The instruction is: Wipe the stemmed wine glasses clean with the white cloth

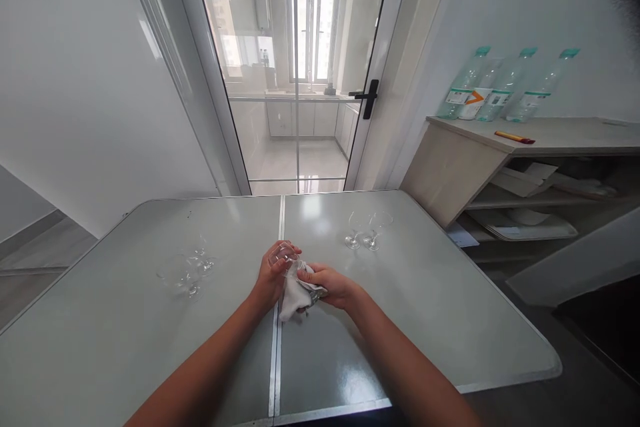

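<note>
My left hand (271,278) grips the bowl of a clear wine glass (283,255) over the middle of the grey folding table (150,347). My right hand (327,284) holds a white cloth (293,297) pressed against the glass's lower part, which the cloth and fingers hide. Two clear stemmed glasses (369,230) stand together on the table's right half, beyond my right hand. Another pair of clear glasses (189,267) stands on the left half, to the left of my left hand.
A seam (277,347) runs down the table's middle. A wooden shelf unit (525,167) stands at the right with three plastic bottles (505,83) and a marker (514,137) on top. A glass door (300,67) with a black handle (367,97) lies ahead.
</note>
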The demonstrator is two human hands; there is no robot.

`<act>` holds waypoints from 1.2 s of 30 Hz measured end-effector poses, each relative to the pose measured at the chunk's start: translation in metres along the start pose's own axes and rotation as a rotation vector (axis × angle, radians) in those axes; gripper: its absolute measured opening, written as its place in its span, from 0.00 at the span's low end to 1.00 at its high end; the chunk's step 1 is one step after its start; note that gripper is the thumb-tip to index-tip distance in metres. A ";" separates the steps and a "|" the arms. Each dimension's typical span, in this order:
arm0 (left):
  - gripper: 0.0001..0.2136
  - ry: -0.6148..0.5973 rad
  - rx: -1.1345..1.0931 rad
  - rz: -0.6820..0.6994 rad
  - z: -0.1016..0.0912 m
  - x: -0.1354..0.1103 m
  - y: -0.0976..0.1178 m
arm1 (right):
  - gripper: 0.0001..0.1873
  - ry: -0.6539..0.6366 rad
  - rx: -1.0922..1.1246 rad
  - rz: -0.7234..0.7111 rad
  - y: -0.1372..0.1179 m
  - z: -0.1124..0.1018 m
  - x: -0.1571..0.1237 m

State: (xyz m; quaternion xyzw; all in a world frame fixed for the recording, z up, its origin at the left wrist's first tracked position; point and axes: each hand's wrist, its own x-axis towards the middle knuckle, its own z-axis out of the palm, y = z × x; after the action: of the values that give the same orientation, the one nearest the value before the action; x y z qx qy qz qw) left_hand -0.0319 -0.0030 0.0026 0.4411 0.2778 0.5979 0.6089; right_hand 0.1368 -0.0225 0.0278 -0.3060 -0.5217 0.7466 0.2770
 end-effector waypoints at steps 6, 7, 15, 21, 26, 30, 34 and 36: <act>0.21 0.085 0.202 0.016 0.002 0.001 0.002 | 0.12 0.388 -0.855 -0.098 0.002 0.004 0.005; 0.20 0.098 0.231 0.031 0.003 0.001 0.003 | 0.10 0.445 -0.997 -0.104 0.002 0.005 0.006; 0.21 0.101 0.173 0.031 0.000 0.001 0.003 | 0.21 0.333 -0.449 -0.100 0.003 0.007 0.003; 0.24 0.040 0.072 0.049 -0.003 0.003 -0.003 | 0.25 0.182 -0.183 -0.096 0.007 0.000 0.004; 0.20 0.148 0.185 0.047 0.000 0.002 0.000 | 0.10 0.401 -0.772 -0.218 0.007 0.006 0.009; 0.18 0.219 0.248 0.109 -0.001 0.002 0.005 | 0.05 0.457 -0.993 -0.271 0.007 0.010 0.010; 0.20 0.204 0.333 0.172 -0.003 0.001 0.008 | 0.02 0.395 -0.926 -0.274 0.008 0.009 0.009; 0.20 0.192 0.362 0.188 -0.002 0.000 0.008 | 0.02 0.378 -0.882 -0.264 0.008 0.008 0.009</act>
State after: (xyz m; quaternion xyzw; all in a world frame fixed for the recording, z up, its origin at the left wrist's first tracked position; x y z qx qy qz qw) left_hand -0.0377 -0.0037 0.0083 0.5083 0.3946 0.6318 0.4322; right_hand 0.1244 -0.0233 0.0206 -0.4555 -0.7626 0.3450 0.3033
